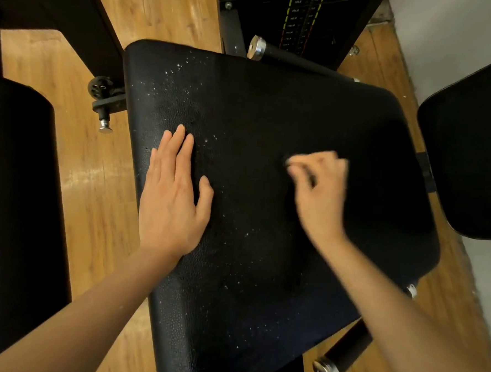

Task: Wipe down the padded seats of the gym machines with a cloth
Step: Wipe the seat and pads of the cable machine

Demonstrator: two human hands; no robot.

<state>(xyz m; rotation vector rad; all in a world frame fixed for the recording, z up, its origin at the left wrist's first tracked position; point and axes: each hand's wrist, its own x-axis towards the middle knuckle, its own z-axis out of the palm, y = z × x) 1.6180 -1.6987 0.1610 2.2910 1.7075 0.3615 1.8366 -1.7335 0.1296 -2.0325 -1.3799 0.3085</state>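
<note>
A black padded seat [272, 107] fills the middle of the view, speckled with small droplets on its left half. My left hand [174, 198] lies flat on the seat's left side, fingers straight and together. My right hand [319, 187] is blurred with motion over the seat's middle. Its fingers are curled and pinch a dark cloth [292, 240] that hangs below the hand and is hard to tell from the black padding.
A weight stack [300, 19] with a chrome-capped bar [257, 47] stands behind the seat. Another black pad [471, 148] is at the right, and a large black pad [13, 200] at the left. An adjustment knob [102, 89] juts out left of the seat. Wooden floor [95, 176] lies around.
</note>
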